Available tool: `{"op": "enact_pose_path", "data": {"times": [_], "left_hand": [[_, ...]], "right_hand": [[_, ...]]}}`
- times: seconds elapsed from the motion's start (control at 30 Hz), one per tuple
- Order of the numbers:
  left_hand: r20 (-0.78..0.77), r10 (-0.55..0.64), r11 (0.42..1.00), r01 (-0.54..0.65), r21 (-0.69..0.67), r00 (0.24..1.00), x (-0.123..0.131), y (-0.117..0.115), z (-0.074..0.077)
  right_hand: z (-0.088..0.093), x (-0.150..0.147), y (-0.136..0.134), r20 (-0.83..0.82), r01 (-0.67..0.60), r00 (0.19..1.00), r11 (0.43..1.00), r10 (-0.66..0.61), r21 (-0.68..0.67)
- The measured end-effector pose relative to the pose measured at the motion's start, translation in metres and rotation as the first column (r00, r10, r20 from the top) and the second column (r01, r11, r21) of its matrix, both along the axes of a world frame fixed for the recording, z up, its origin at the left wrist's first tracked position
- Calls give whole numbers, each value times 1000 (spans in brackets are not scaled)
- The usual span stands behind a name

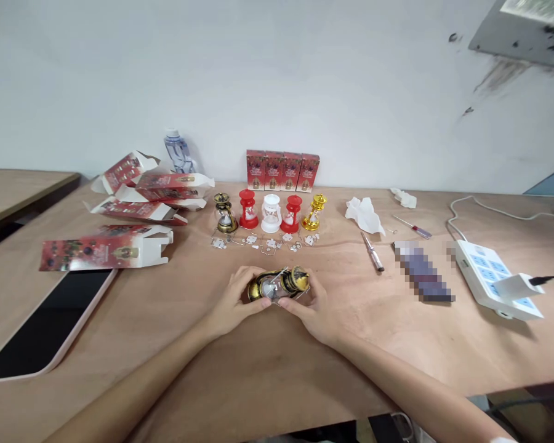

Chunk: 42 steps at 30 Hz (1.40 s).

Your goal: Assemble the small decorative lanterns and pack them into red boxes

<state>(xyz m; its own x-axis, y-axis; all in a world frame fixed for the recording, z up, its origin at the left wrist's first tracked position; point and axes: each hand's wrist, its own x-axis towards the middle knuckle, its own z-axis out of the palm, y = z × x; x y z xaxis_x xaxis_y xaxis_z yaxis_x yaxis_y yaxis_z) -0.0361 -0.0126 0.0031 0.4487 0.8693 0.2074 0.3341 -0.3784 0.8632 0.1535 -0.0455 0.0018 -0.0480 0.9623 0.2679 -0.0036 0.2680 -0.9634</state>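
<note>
Both my hands hold one small bronze toy lantern lying on its side just above the wooden table. My left hand grips its left end, fingers curled round it. My right hand grips the right end the same way. Behind it stand several small lanterns in a row: a bronze one, a red one, a white one, another red one and a gold one. Small metal parts lie in front of that row.
Several red boxes stand against the wall; opened red cartons lie at the left. A tablet lies at the front left. Two screwdrivers, crumpled tissue, a power strip with a plugged-in adapter sit at the right.
</note>
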Motion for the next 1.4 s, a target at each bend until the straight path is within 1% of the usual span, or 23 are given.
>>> {"op": "enact_pose_path", "data": {"times": [0.1, 0.2, 0.27, 0.37, 0.43, 0.47, 0.53, 0.57, 0.6, 0.63, 0.67, 0.77, 0.83, 0.9, 0.97, 1.03, 1.1, 1.2, 1.27, 1.3, 1.33, 1.37, 1.4], "left_hand": [[-143, 8, 991, 11, 136, 990, -1, 2, -2], [-236, 15, 981, 31, 190, 972, 2, -1, -5], [-291, -1, 974, 68, 218, 957, 2, 0, -6], [-402, 28, 950, 101, 295, 915, -10, 11, -2], [-474, 201, 917, 5, 399, 857, -28, 25, 6], [-495, 327, 884, -75, 461, 805, -39, 32, 10], [-455, 602, 761, -298, 576, 656, -63, 44, 21], [-371, 740, 643, -429, 634, 561, -74, 48, 26], [-328, 811, 558, -472, 682, 485, -85, 50, 30], [-335, 834, 528, -458, 715, 438, -94, 51, 33], [-365, 842, 523, -435, 733, 398, -103, 50, 34], [-550, 784, 620, -322, 716, 287, -123, 46, 33], [-620, 748, 663, -282, 693, 237, -133, 45, 31], [-606, 766, 642, -269, 718, 213, -139, 46, 32], [-532, 813, 579, -235, 780, 236, -139, 48, 36], [-402, 853, 476, -182, 860, 332, -132, 49, 40], [-205, 845, 316, -151, 937, 494, -116, 45, 40], [-91, 632, 205, -53, 977, 770, -80, 32, 31], [-89, 464, 234, -25, 972, 881, -55, 20, 22], [-62, 390, 273, -51, 961, 919, -44, 15, 17], [-9, 353, 355, -125, 926, 936, -34, 10, 13], [20, 317, 412, -157, 897, 948, -27, 5, 11], [45, 295, 438, -178, 881, 954, -21, 2, 9]], "right_hand": [[-2, 1, 1, 40, -77, 996, 995, 75, 59], [-3, -1, 1, 109, -153, 983, 987, 146, 53], [-2, -1, 1, 157, -154, 977, 988, 147, 30], [-2, 2, 7, 180, -17, 984, 1000, 16, 2], [-6, 9, 16, 165, 110, 981, 993, -102, -34], [-8, 14, 21, 153, 167, 976, 984, -157, -56], [-14, 24, 32, 150, 266, 956, 959, -251, -97], [-16, 29, 37, 153, 310, 944, 945, -293, -101], [-19, 33, 41, 153, 340, 934, 935, -324, -98], [-20, 35, 44, 143, 362, 926, 928, -348, -87], [-21, 37, 45, 127, 373, 923, 925, -362, -70], [-21, 37, 42, 143, 440, 884, 896, -445, 63], [-19, 35, 34, 218, 510, 792, 814, -571, 280], [-18, 33, 25, 234, 502, 688, 684, -687, 530], [-18, 30, 15, 173, 427, 679, 575, -713, 698], [-18, 26, 6, 132, 329, 750, 538, -648, 776], [-17, 21, 0, 181, 180, 843, 582, -507, 793], [-10, 14, -3, 372, -114, 898, 695, -233, 710], [-6, 11, -2, 480, -255, 869, 725, -118, 640], [-5, 10, -1, 520, -296, 849, 726, -98, 621], [-4, 10, -1, 548, -318, 831, 721, -100, 615], [-4, 10, 0, 566, -325, 816, 716, -118, 618], [-4, 10, 0, 575, -320, 805, 711, -144, 626]]}}
